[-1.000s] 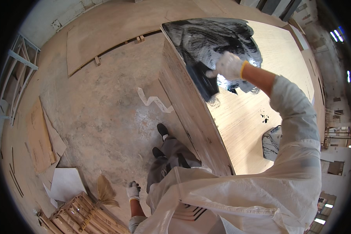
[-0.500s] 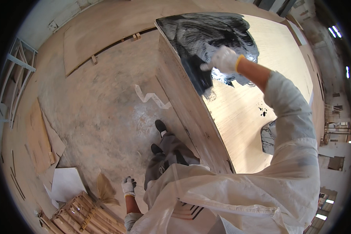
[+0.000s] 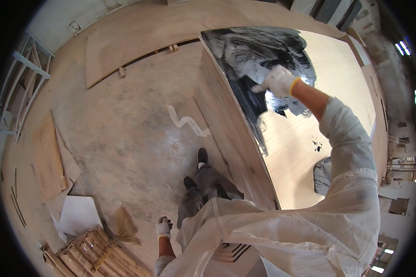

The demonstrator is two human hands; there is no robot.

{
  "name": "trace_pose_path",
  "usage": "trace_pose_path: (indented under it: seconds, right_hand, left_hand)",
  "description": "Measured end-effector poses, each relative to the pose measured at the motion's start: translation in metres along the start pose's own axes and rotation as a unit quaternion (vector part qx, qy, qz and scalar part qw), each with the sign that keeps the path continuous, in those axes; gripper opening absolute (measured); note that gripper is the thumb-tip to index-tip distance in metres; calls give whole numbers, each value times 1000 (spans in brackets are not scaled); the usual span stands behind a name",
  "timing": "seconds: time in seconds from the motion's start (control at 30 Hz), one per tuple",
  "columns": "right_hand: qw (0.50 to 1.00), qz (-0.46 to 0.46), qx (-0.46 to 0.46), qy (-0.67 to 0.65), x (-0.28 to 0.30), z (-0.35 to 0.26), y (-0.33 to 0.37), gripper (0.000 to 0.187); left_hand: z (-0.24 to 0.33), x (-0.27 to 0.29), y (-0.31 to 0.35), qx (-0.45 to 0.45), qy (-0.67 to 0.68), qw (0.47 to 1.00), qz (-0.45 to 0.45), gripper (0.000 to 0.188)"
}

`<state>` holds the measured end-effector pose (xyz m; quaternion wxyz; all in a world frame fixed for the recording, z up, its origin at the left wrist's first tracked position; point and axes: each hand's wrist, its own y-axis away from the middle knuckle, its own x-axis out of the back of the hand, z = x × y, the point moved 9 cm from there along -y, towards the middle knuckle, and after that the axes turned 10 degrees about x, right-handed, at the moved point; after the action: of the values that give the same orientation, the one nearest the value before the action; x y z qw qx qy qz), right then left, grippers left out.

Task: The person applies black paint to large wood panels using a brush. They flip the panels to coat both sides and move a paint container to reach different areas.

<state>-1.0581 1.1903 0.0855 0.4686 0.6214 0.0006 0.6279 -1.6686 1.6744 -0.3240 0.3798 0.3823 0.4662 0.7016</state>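
Note:
My right hand (image 3: 278, 82), in a white glove with a yellow cuff, grips a flat scraper (image 3: 253, 94) covered in black. It is pressed near the left edge of a pale wood-grain board (image 3: 291, 143) on top of a tall stack. Glossy black coating (image 3: 259, 48) is smeared over the board's far left part, and a thin streak runs nearer along the edge. My left hand (image 3: 163, 227), gloved too, hangs low beside my leg, fingers curled in with nothing seen in them. A black-smeared container (image 3: 322, 175) sits on the board, partly hidden by my right sleeve.
A broom head (image 3: 125, 226) and long cardboard-wrapped bundles (image 3: 94, 254) lie at lower left, by a white sheet (image 3: 81, 212). A large panel (image 3: 138, 39) rests on small blocks at far left. A white strip (image 3: 187, 121) is on the floor beside the stack.
My right hand has drawn the scraper nearer along the board's left edge, leaving a black streak there. The whole view has shifted slightly. My left hand still hangs low.

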Motion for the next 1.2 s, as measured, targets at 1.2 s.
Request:
trace_pose_path:
  seconds: [1.2]
  right_hand:
    - [993, -72, -3, -91, -24, 10, 25, 49]
  left_hand:
    - [62, -27, -17, -25, -27, 999, -17, 24]
